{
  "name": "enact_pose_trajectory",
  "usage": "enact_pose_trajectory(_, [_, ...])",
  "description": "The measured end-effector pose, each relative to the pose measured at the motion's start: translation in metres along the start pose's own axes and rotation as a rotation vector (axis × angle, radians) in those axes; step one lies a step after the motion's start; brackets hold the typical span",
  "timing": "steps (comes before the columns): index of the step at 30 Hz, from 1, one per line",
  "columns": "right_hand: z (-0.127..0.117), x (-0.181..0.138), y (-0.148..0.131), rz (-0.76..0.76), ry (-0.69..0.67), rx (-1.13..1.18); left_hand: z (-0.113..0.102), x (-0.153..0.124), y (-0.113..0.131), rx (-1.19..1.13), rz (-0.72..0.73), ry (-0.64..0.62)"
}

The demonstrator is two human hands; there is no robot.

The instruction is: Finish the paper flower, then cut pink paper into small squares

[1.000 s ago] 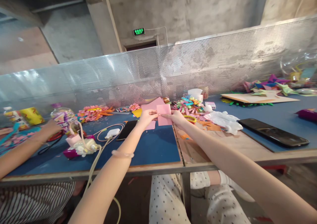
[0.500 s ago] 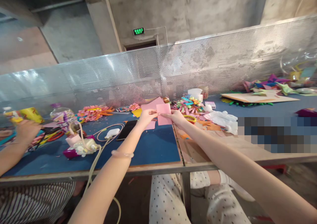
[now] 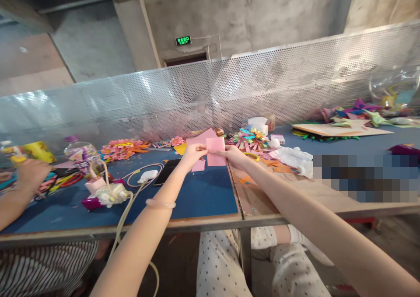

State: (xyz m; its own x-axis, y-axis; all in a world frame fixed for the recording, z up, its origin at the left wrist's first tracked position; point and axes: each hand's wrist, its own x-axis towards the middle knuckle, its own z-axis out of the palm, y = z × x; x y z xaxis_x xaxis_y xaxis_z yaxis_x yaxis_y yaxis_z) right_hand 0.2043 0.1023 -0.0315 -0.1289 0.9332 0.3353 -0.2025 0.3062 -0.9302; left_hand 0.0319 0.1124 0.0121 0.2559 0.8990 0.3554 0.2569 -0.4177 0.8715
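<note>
Both my arms reach out over the blue table mat (image 3: 203, 196). My left hand (image 3: 192, 154) and my right hand (image 3: 233, 155) pinch a small pink paper sheet (image 3: 216, 151) between them, held just above the table. The left fingers grip its left edge, the right fingers its right edge. More pink paper (image 3: 201, 138) lies behind it on the table. A black phone (image 3: 166, 173) lies just left of my left hand.
A person in striped clothes sits at my left, a hand (image 3: 31, 170) among coloured strips. A white charger with cable (image 3: 113, 193), a bottle (image 3: 80, 150), paper flowers (image 3: 123, 148) (image 3: 249, 138), white tissue (image 3: 293, 157) and a perforated metal screen (image 3: 262, 87) surround the work area.
My hands and the pink sheet have barely shifted. The neighbour's hand has drawn back to the left, away from the bottle.
</note>
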Motion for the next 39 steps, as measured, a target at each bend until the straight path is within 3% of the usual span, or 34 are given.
enact_pose_trajectory(9, [-0.005, 0.002, 0.0, 0.074, 0.079, -0.04, -0.001, 0.0, 0.0, 0.016, -0.013, -0.022])
enact_pose_trajectory(14, [-0.004, 0.001, -0.005, 0.08, 0.027, 0.005, -0.002, 0.0, 0.002, 0.026, -0.013, -0.025])
enact_pose_trajectory(21, [-0.001, 0.001, -0.006, 0.039, 0.086, -0.081, -0.003, 0.002, -0.004, 0.002, -0.037, -0.03])
enact_pose_trajectory(28, [-0.005, -0.003, -0.012, 0.094, -0.097, 0.053, -0.009, 0.001, -0.003, -0.06, -0.083, -0.079])
enact_pose_trajectory(33, [-0.009, -0.002, -0.011, 0.153, -0.029, 0.014, -0.008, 0.001, -0.003, -0.041, -0.097, -0.09])
enact_pose_trajectory(39, [-0.013, -0.004, -0.012, 0.169, -0.153, 0.103, -0.009, 0.002, -0.003, -0.064, -0.094, -0.071])
